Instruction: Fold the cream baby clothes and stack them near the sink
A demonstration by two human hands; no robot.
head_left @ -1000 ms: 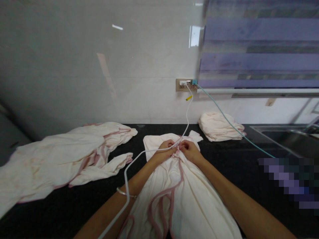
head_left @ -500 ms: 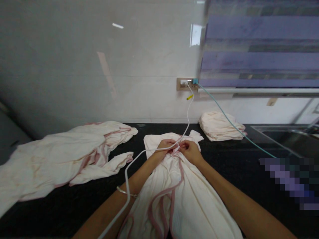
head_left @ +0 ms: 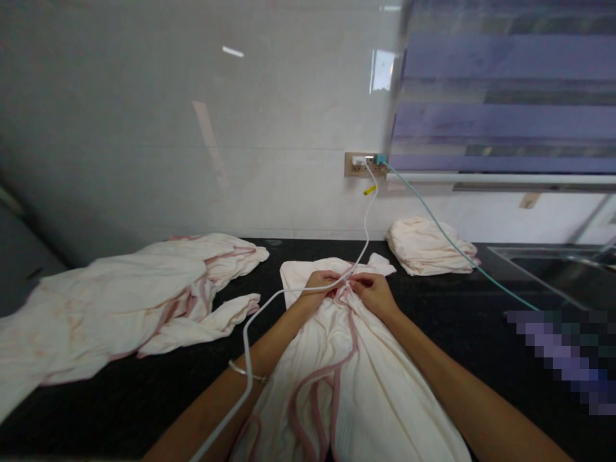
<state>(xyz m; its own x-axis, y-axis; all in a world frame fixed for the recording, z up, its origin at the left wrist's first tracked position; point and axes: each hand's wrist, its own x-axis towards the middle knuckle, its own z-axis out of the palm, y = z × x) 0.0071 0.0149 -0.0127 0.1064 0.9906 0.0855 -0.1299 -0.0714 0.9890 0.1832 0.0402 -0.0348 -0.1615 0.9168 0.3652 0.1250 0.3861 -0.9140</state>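
On the black bench (head_left: 144, 398), my left hand (head_left: 318, 287) and right hand (head_left: 374, 292) pinch the white cloth (head_left: 366, 385) at its far end (pink edge); it stretches back toward me.

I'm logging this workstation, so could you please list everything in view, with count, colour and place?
garment in hand: one, cream with pink trim, on the counter in front of the person, its top edge pinched by both hands
loose garments: a spread heap, cream with pink trim, left on the counter
folded stack: one, cream, at the back right by the wall
counter: one, black
wall socket: one, beige plate, on the wall
white cable: one, from the socket across the left forearm
teal cable: one, from the socket over the folded stack to the right
sink: one, steel, far right
bangle: one, silver, on the left wrist
left hand: fingers closed on the garment
right hand: fingers closed on the garment
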